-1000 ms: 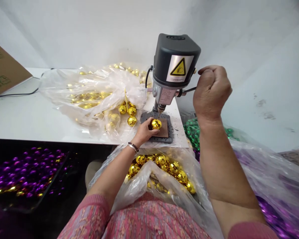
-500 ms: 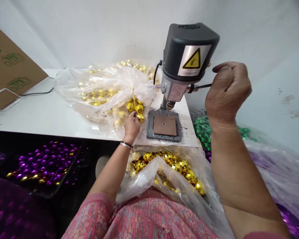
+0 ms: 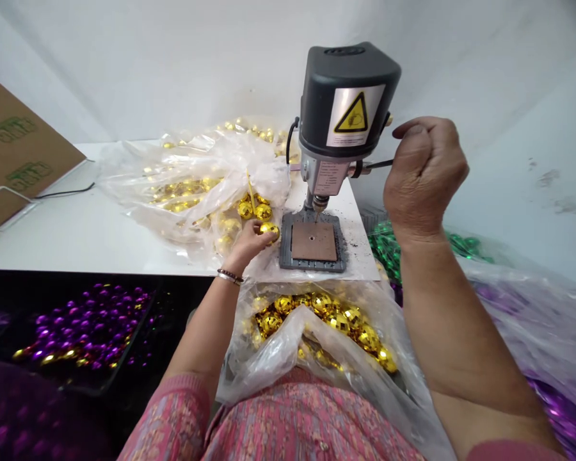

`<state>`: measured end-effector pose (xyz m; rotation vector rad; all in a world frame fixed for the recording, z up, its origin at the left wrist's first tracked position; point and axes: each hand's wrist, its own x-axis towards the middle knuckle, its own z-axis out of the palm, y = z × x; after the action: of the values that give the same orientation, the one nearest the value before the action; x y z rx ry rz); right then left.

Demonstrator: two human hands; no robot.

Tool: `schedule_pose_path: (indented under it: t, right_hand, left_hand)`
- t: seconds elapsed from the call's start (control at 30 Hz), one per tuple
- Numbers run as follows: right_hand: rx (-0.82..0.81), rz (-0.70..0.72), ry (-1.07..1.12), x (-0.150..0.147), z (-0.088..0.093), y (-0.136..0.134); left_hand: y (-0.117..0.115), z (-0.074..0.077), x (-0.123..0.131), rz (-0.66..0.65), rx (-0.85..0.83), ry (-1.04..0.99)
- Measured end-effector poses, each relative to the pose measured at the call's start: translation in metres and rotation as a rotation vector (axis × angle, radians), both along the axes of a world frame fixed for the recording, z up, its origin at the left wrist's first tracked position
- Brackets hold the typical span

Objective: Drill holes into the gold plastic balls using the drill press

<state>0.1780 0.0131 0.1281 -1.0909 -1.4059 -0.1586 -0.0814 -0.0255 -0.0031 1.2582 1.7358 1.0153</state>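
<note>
Grasping a gold ball (image 3: 270,228) between thumb and fingers of the left hand (image 3: 248,243), over the bench (image 3: 52,243), just beside the base (image 3: 285,257) of the drill press (image 3: 317,105), at nine o'clock from it. Hard to tell whether resting or slightly lifted. Close by, at eleven o'clock from the ball, more loose balls (image 3: 263,213); at ten, a tied plastic bag (image 3: 240,153). Looks like the fetching step: in hand, but not yet under the bit (image 3: 317,216). Would next call for a short carry toward three o'clock onto the brown board (image 3: 324,248), centring over its small hole (image 3: 312,238), keeping fingers aside from the bit and steadying against rolling. Clenching the lever (image 3: 380,164) in the right hand (image 3: 425,176), at two o'clock from the board, with far-side fingers hidden; best not to pull before steadying the ball. At six o'clock from the base, a gaping bag (image 3: 278,349) with heaped gold balls (image 3: 338,322). Farther out, purple balls (image 3: 86,320) between eight and nine, green strands (image 3: 384,246) at three.
</note>
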Motion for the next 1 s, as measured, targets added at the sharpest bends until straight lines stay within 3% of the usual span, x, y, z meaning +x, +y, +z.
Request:
schedule_pose_path:
  t: [0.1,0.17,0.27,0.5,0.77,1.0]
  right_hand:
    - [-0.024,0.018,-0.022,0.001,0.001,-0.001]
    - [-0.045,0.021,-0.036,0.001,0.002,-0.002]
    - [-0.075,0.009,-0.036,0.001,0.003,-0.002]
    - [-0.174,-0.01,-0.08,0.002,0.007,-0.005]
    - [-0.206,-0.029,-0.116,0.003,0.008,-0.009]
    - [-0.085,0.095,-0.055,0.007,0.0,-0.005]
  left_hand:
    - [-0.004,0.007,0.009,-0.058,-0.008,-0.414]
    - [-0.002,0.012,0.02,-0.155,-0.064,-0.492]
    - [0.008,0.015,0.038,-0.215,-0.106,-0.334]
    - [0.026,0.006,0.068,-0.193,0.024,0.09]
    - [0.018,0.006,0.083,-0.251,0.088,0.198]
    - [0.017,-0.015,0.086,-0.295,0.196,0.195]
